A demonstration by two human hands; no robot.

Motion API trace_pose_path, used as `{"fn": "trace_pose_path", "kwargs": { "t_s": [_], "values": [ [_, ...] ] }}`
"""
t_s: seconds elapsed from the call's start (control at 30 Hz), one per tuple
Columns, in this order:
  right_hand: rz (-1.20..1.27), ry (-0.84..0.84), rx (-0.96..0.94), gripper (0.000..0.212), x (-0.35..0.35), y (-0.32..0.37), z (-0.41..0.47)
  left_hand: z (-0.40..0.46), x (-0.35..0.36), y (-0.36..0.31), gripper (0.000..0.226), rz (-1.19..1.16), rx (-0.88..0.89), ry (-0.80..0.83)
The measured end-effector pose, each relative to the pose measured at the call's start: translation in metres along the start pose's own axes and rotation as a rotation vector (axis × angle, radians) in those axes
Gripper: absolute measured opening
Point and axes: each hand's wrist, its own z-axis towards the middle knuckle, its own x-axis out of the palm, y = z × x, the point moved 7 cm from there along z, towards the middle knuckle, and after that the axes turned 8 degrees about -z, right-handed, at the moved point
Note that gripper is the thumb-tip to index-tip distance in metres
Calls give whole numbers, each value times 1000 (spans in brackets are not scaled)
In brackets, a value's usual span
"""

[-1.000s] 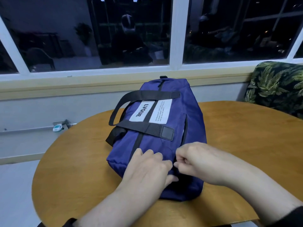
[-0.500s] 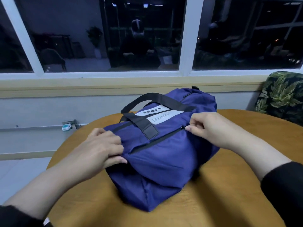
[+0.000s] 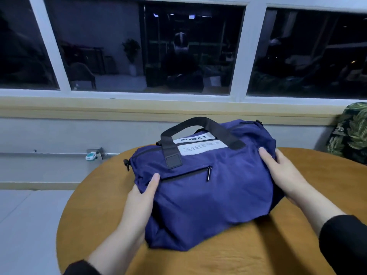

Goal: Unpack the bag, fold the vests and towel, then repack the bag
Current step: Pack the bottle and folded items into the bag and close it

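From the head view, a blue bag (image 3: 208,187) lies on its side on the round wooden surface (image 3: 258,253), held between both hands. The left hand (image 3: 139,199) takes the bag's left end: its thumb lies straight along the front fabric, pointing up toward the end of the side zipper (image 3: 186,172), while the palm and remaining fingers pass behind the bag's edge, so that grip wraps the end of the bag, though how far the hidden fingers curl cannot be told. The right hand (image 3: 278,171) takes the opposite end, fingers laid nearly straight over the fabric and the thumb on the outer side, a grip that cups the bag rather than pinching it. Between the two grips the side pocket's zipper runs slanting upward to the right, its metal pull (image 3: 208,173) hanging down near the middle. Above the left grip a black handle (image 3: 198,126) arches upright, its strap ends sewn to the fabric, and just beyond it sits a white label (image 3: 198,144) with dark lettering seen upside down. Both forearms end in dark sleeves (image 3: 345,241) at the picture's lower edge. Farther from the grips, a pale wall and a wide window (image 3: 178,56) with white frames stand behind the surface, and a leaf-patterned cushion (image 3: 351,132) sits off to the right of the right grip.
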Motion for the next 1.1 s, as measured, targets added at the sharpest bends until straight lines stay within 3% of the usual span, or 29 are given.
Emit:
{"fn": "trace_pose_path", "kwargs": {
  "t_s": [0.07, 0.13, 0.23, 0.37, 0.43, 0.47, 0.57, 0.67, 0.8, 0.9, 0.97, 1.03, 1.07, 1.1],
  "values": [
    [-113, -92, -48, 29, 4, 7, -14, 26, -6, -17, 26, -28, 18, -21],
    [-193, -159, -109, 39, 5, 10, -32, 50, -11, -37, 32, -27, 35, -22],
    [-242, -124, -118, 51, 5, 7, -49, 66, -17, -54, 31, 14, 51, -30],
    [-64, -284, -59, 50, -14, -1, -46, 55, -19, -50, 31, 20, 64, -17],
    [64, -242, -15, 71, -10, -3, -41, 44, -19, -47, 32, 34, 72, 3],
    [89, -171, -8, 72, -2, -5, -37, 39, -18, -46, 31, 56, 86, 23],
    [106, -23, -38, 51, 16, 0, -35, 26, -13, -40, 28, 150, 90, 94],
    [136, -7, -46, 41, 17, 1, -36, 22, -20, -37, 26, 196, 95, 126],
    [127, 39, -36, 29, 16, 3, -42, 21, -23, -35, 32, 42, 41, 145],
    [44, 65, -72, 24, 19, 4, -54, 23, -22, -31, 35, 105, 54, 130],
    [48, 87, -98, 16, 24, 4, -66, 25, -34, -34, 52, 226, 155, -10],
    [82, 44, -161, 25, 24, -1, -75, 15, -39, -52, 69, 533, 355, -218],
    [123, -32, -172, 30, 20, -9, -77, 4, -27, -66, 63, 650, 537, -240],
    [194, -122, -158, 31, 14, -20, -79, -11, -5, -77, 50, 700, 751, -164]
  ]
}}
